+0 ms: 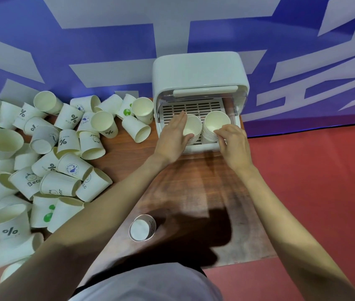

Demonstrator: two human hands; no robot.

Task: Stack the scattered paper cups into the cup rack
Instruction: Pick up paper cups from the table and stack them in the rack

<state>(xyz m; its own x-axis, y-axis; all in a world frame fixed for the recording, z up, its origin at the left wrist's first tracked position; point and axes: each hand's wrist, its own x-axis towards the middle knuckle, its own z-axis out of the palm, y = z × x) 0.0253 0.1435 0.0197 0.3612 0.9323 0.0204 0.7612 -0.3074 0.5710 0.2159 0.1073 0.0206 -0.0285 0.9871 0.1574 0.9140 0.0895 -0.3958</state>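
Both hands steady nested stacks upright in the rack [200, 68]: left hand [173, 137] cups the left stack [193, 129], right hand [233, 144] pinches the right stack [215, 124]; loose cups [63, 148] crowd the tabletop [194, 192].

- Table's [194, 192] near middle: open wood, where we see only a lone upright cup [143, 227].
- Left side: loose cups [59, 148] crowd it to the edge.
- Far right corner: the rack [200, 83]; two cup stacks [215, 124] and both our hands fill its mouth.
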